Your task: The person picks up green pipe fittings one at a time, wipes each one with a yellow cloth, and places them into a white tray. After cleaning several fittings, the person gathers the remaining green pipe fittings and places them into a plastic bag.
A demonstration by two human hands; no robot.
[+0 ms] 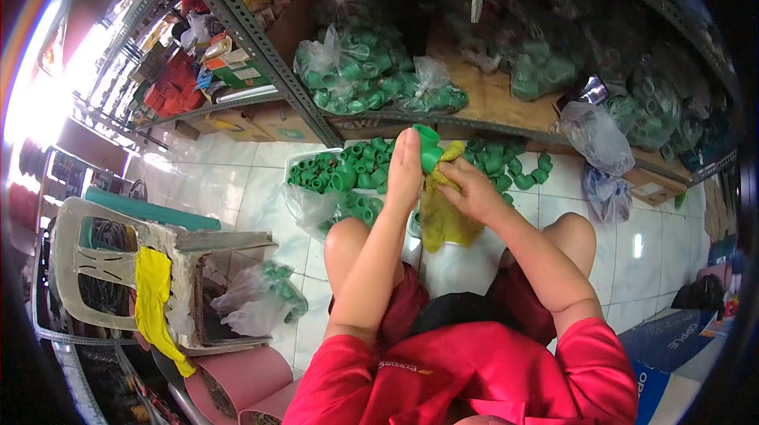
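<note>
A green plastic pipe fitting [428,145] is held up in front of me, its wide open end facing away. My left hand [405,170] is closed around the fitting's left side, fingers pointing up. On the other side, my right hand [473,188] grips a yellow cloth [444,219] pressed against the fitting, and the rest of the cloth hangs down between my knees. Beyond my hands, many loose green fittings [368,162] lie on the floor and in a shallow tray. More elbow-shaped fittings [524,180] are scattered to the right.
Metal shelving [261,53] ahead carries plastic bags of green fittings [356,61]. At left stands a worn plastic chair [103,267] with a yellow cloth strip [154,298] over it. A clear bag [257,298] sits beside the chair. A blue box [664,342] is at right.
</note>
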